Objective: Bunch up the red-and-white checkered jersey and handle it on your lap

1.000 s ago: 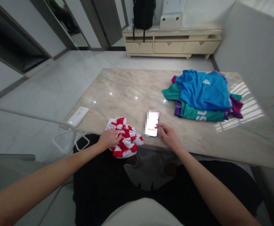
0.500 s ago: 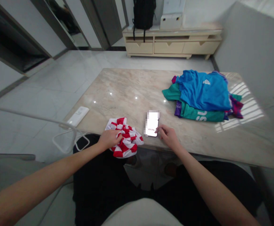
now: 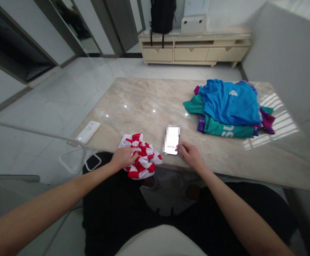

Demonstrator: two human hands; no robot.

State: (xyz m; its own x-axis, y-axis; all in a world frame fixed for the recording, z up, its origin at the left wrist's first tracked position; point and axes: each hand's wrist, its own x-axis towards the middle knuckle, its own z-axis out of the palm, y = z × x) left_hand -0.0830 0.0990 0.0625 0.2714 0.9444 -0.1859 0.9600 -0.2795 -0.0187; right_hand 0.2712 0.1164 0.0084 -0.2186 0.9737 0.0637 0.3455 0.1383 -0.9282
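My left hand (image 3: pixel 124 157) is closed around a bunched red-and-white checkered cloth (image 3: pixel 145 156), which lies partly on the table's near edge and hangs over it above my left knee. My right hand (image 3: pixel 190 153) rests at the lower right of a smartphone (image 3: pixel 172 140) lying flat on the marble table (image 3: pixel 144 96). Its fingers are loosely bent, with a fingertip at the lit screen and nothing held. Part of the screen is blurred out.
Toward the back right of the table lies a pile of shirts, a blue shirt (image 3: pixel 229 103) on top. At the left edge sits a white flat device (image 3: pixel 88 131), with a white cable (image 3: pixel 50 134) nearby. A low cabinet (image 3: pixel 192 53) bears a black backpack (image 3: pixel 163 16).
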